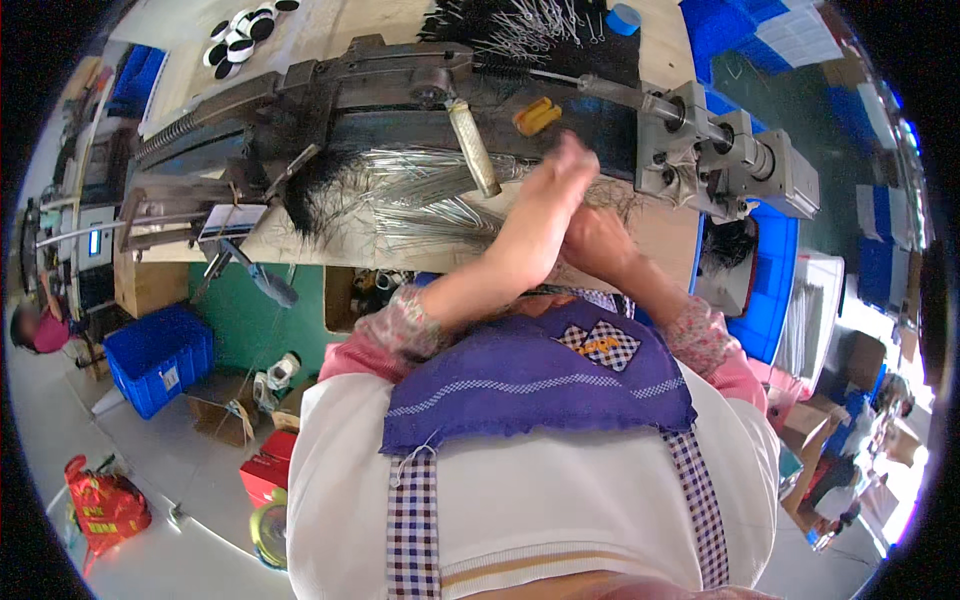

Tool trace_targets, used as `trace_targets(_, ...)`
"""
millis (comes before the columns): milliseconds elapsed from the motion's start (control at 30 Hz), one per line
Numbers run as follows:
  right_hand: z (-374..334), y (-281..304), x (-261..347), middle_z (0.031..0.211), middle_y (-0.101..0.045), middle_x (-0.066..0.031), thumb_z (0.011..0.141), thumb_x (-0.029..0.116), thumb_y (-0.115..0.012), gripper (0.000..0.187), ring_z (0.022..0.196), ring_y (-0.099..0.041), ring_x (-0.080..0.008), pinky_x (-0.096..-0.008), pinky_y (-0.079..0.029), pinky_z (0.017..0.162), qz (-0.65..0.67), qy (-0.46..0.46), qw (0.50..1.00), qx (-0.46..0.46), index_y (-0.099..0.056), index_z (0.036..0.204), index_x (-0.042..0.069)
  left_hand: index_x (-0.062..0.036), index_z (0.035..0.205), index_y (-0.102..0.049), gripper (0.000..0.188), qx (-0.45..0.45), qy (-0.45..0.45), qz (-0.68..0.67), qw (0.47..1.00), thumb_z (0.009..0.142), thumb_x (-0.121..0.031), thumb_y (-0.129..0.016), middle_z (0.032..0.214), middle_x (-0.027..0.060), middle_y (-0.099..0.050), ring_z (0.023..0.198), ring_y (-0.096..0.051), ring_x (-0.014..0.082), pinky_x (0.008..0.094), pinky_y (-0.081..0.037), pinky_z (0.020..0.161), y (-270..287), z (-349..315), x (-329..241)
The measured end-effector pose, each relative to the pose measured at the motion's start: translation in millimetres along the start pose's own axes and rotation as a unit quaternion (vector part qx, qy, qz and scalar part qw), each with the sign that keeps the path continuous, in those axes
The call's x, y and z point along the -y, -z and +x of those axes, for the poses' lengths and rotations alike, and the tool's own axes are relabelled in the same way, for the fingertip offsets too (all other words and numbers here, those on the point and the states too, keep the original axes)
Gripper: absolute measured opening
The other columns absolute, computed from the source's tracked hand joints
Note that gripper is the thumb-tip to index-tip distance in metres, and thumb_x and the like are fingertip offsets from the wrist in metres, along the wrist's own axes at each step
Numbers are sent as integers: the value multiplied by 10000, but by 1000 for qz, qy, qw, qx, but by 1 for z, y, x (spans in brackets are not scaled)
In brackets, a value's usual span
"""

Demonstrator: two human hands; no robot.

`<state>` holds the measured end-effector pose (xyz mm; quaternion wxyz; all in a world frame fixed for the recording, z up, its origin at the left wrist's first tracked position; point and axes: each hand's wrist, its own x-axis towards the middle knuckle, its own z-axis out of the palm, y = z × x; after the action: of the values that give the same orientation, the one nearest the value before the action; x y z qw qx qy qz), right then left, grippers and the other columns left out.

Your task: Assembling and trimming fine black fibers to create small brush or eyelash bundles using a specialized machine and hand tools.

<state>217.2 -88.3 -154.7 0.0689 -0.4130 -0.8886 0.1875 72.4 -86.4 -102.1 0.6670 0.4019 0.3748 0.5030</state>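
My left hand (568, 168) reaches over the front of the bench machine (390, 80), its fingers smeared by motion. Just below it, my right hand (598, 238) is closed with curled fingers, partly hidden behind my left wrist; whatever it holds does not show. Close beyond my left fingertips lies a small yellow tool (537, 116). To the left of my hands, bundles of thin metal wires (425, 185) are spread on the bench. A lever with a pale wrapped handle (472, 148) hangs down over these wires. Dark loose bristles (318, 190) lie at their left end.
Looped wire pieces (540, 30) are piled on a black mat at the back, beside a blue round item (623, 19). Black-and-white round pieces (240, 42) sit far left. A metal spindle block (725, 150) stands at the right. Blue bins (160, 360) flank the bench.
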Motion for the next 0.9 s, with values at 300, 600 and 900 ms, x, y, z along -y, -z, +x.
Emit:
trace_targets(300,93,9,31,739,-610,-121,844,125,-510,399,521,-606,-279,-374,-475,421,-133,173,975,-42,-493,1242,94,7,1030,-651,296,101,-314,528,782,739,-43,-644,1050,101,-645,1011,-603,278,399,-502,853,75,-71,-14)
trace_targets(600,64,40,26,724,-646,-170,786,211,-632,305,661,-663,-320,-424,-518,559,-86,13,994,69,-504,986,20,11,1015,-660,322,67,-291,627,719,695,-16,-632,1098,92,-620,1056,-551,281,386,-476,887,98,-61,4)
trace_targets(900,6,90,7,739,-639,-111,821,188,-679,260,674,-642,-196,-325,-485,598,196,-82,975,-65,-569,972,6,-32,1038,-667,346,63,-312,620,717,693,-2,-645,1081,70,-624,1021,-560,268,395,-473,874,102,-51,12)
